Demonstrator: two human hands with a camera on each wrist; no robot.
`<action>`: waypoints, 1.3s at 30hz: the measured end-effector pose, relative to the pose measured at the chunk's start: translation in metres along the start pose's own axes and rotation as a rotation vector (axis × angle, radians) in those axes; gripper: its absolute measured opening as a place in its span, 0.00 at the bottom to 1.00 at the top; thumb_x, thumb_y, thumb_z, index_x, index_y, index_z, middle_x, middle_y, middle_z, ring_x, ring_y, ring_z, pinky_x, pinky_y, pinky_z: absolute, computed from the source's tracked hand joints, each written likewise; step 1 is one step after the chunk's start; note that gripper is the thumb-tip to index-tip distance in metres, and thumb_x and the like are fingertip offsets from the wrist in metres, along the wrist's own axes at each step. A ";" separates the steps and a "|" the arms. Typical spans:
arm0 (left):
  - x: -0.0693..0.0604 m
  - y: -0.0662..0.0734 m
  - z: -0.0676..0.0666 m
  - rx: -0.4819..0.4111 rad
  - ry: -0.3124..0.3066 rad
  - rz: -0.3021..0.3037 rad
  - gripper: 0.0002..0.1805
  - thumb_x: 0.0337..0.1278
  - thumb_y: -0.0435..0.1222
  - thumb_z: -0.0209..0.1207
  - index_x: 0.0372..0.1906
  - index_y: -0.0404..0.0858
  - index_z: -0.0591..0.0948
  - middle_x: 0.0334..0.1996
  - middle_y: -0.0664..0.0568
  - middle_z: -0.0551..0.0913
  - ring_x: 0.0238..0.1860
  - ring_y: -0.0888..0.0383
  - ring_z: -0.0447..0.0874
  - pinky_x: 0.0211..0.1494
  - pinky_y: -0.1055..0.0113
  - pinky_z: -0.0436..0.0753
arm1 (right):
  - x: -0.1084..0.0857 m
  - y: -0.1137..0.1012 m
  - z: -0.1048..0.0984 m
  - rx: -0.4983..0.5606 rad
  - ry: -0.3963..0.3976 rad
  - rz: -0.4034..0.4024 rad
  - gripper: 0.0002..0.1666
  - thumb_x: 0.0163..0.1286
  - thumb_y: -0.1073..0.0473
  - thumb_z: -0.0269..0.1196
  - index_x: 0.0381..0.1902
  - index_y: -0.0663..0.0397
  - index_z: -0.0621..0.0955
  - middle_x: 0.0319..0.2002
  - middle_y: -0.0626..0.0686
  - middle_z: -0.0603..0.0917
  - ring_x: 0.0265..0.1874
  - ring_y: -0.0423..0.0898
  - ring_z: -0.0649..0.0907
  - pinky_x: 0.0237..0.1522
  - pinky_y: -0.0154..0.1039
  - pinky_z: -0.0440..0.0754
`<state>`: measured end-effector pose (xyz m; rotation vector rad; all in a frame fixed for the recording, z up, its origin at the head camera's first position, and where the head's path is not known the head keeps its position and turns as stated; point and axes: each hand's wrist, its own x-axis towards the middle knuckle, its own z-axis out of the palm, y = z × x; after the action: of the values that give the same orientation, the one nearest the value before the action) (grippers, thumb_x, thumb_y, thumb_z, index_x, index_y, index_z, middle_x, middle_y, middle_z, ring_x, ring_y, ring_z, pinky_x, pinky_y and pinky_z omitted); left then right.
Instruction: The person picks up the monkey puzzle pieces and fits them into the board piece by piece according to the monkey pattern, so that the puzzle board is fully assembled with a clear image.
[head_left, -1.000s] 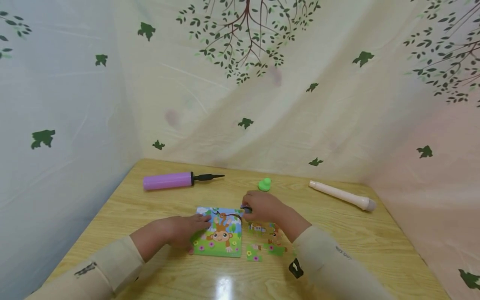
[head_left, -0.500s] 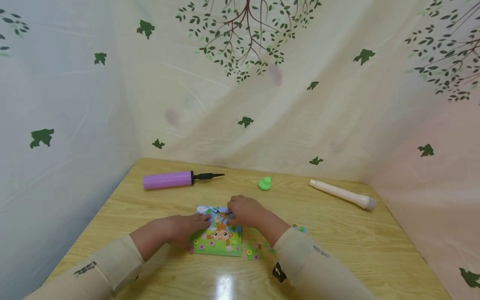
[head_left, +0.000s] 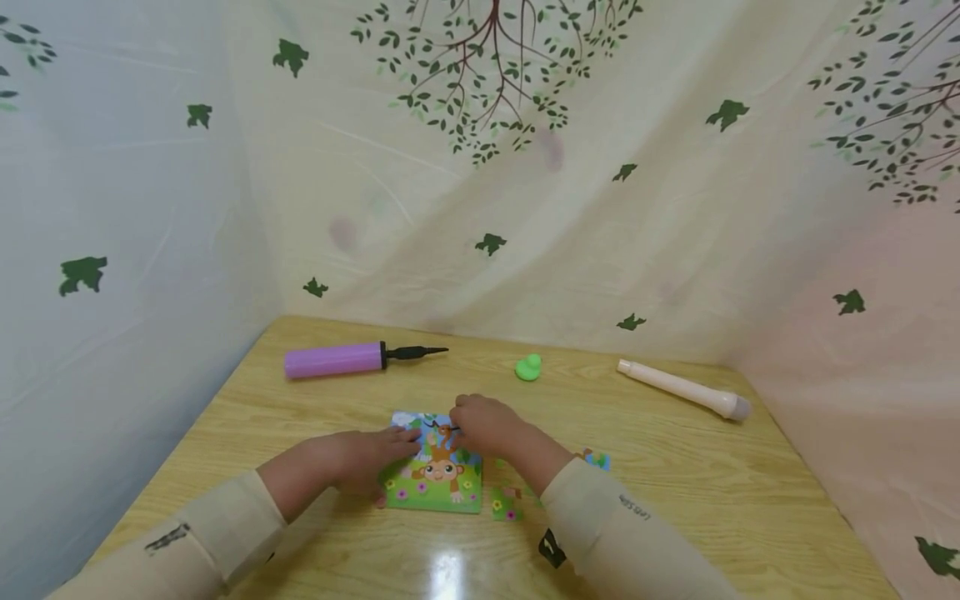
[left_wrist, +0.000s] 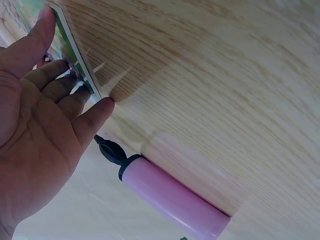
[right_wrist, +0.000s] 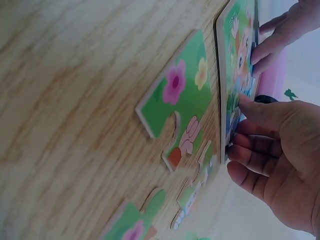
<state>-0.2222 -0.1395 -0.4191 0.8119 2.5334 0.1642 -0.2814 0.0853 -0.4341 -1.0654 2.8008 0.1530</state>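
A monkey picture board (head_left: pixel 431 497) lies flat on the table. My left hand (head_left: pixel 341 463) rests along its left side, fingers extended over the picture; the left wrist view shows the hand (left_wrist: pixel 45 115) with its fingertips at the board edge (left_wrist: pixel 75 45). At the board's upper right, my right hand (head_left: pixel 491 429) holds a puzzle piece against the surface, mostly hidden under the fingers. In the right wrist view this hand (right_wrist: pixel 280 150) has thumb and curled fingers on the board (right_wrist: pixel 225 55). Loose pieces, one with flowers (head_left: pixel 506 504), lie right of the board.
A purple pump (head_left: pixel 335 360) lies at the back left, a green duck (head_left: pixel 528 367) stands at the back middle and a white microphone (head_left: pixel 682 387) lies at the back right. Another loose piece (head_left: pixel 598 459) lies beyond my right forearm. Curtains border the table (head_left: pixel 705 492).
My right hand has carried the piece leftward from beside the board onto its upper right, then shifted only slightly. My left hand has stayed at the board's left side.
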 end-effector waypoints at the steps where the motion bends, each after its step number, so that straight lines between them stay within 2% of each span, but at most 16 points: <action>1: 0.000 0.000 0.000 -0.009 0.003 -0.001 0.49 0.47 0.44 0.72 0.75 0.45 0.61 0.78 0.51 0.53 0.77 0.46 0.52 0.75 0.48 0.62 | 0.000 0.000 0.000 0.003 -0.001 0.005 0.14 0.69 0.45 0.63 0.38 0.47 0.83 0.36 0.44 0.76 0.32 0.39 0.74 0.34 0.34 0.77; 6: -0.001 -0.001 0.000 -0.082 0.043 -0.014 0.54 0.44 0.42 0.73 0.76 0.44 0.57 0.77 0.44 0.54 0.75 0.42 0.57 0.74 0.46 0.64 | 0.001 -0.001 0.000 0.026 -0.005 0.023 0.13 0.69 0.45 0.63 0.36 0.46 0.83 0.36 0.44 0.76 0.32 0.39 0.74 0.34 0.34 0.77; 12: -0.002 -0.003 0.004 -0.053 0.109 -0.038 0.58 0.40 0.45 0.75 0.76 0.36 0.56 0.78 0.43 0.50 0.78 0.42 0.48 0.76 0.48 0.60 | -0.002 0.000 -0.001 0.044 -0.004 0.034 0.12 0.70 0.45 0.62 0.37 0.46 0.83 0.36 0.44 0.77 0.33 0.39 0.74 0.35 0.34 0.77; 16: -0.001 -0.006 0.005 -0.063 0.122 -0.061 0.60 0.37 0.47 0.75 0.76 0.35 0.56 0.78 0.43 0.49 0.78 0.42 0.46 0.77 0.47 0.59 | -0.005 0.003 0.003 0.067 0.035 0.026 0.12 0.70 0.47 0.62 0.38 0.47 0.83 0.34 0.44 0.75 0.32 0.39 0.72 0.34 0.33 0.76; 19: 0.001 -0.010 0.006 -0.061 0.116 -0.078 0.63 0.35 0.50 0.75 0.77 0.35 0.54 0.79 0.43 0.47 0.78 0.43 0.44 0.77 0.47 0.57 | -0.008 0.006 0.005 0.129 0.057 0.013 0.13 0.70 0.47 0.63 0.41 0.49 0.84 0.35 0.45 0.77 0.33 0.40 0.73 0.36 0.34 0.76; 23: 0.004 -0.015 0.008 -0.054 0.111 -0.086 0.67 0.32 0.54 0.75 0.78 0.35 0.50 0.79 0.43 0.45 0.79 0.43 0.43 0.78 0.47 0.55 | -0.016 0.017 0.003 0.219 0.052 0.011 0.19 0.72 0.45 0.61 0.52 0.50 0.82 0.43 0.47 0.80 0.40 0.41 0.78 0.44 0.37 0.80; 26: 0.005 -0.018 0.009 -0.049 0.121 -0.083 0.71 0.30 0.57 0.75 0.78 0.35 0.47 0.79 0.41 0.43 0.79 0.42 0.43 0.78 0.47 0.55 | -0.025 0.028 -0.002 0.245 0.053 0.032 0.23 0.72 0.45 0.60 0.57 0.52 0.79 0.49 0.49 0.81 0.46 0.44 0.80 0.49 0.40 0.82; 29: 0.005 -0.021 0.010 -0.039 0.131 -0.075 0.73 0.30 0.59 0.74 0.78 0.34 0.45 0.79 0.41 0.43 0.78 0.42 0.43 0.78 0.48 0.55 | -0.038 0.040 -0.007 0.263 0.056 0.060 0.24 0.72 0.46 0.60 0.59 0.54 0.78 0.51 0.51 0.80 0.49 0.46 0.81 0.51 0.43 0.82; 33: 0.004 -0.022 0.011 -0.031 0.130 -0.066 0.71 0.32 0.59 0.73 0.78 0.33 0.45 0.79 0.40 0.43 0.78 0.42 0.43 0.78 0.48 0.55 | -0.053 0.052 -0.011 0.289 -0.010 0.106 0.25 0.70 0.47 0.63 0.58 0.56 0.79 0.52 0.52 0.79 0.50 0.49 0.80 0.52 0.46 0.81; 37: 0.003 -0.022 0.010 -0.022 0.127 -0.056 0.70 0.33 0.59 0.73 0.77 0.32 0.47 0.79 0.39 0.43 0.78 0.41 0.43 0.77 0.47 0.56 | -0.063 0.056 -0.003 0.227 -0.122 0.143 0.23 0.64 0.44 0.68 0.50 0.52 0.81 0.46 0.48 0.79 0.42 0.45 0.79 0.44 0.42 0.81; 39: 0.003 -0.021 0.009 -0.015 0.124 -0.055 0.70 0.33 0.60 0.73 0.77 0.32 0.47 0.79 0.39 0.43 0.78 0.40 0.43 0.77 0.47 0.57 | -0.066 0.055 0.002 0.192 -0.149 0.152 0.21 0.61 0.43 0.70 0.44 0.49 0.81 0.41 0.45 0.78 0.38 0.42 0.76 0.39 0.40 0.79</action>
<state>-0.2309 -0.1555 -0.4336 0.7468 2.6646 0.2212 -0.2692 0.1701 -0.4227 -0.7656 2.6951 -0.0206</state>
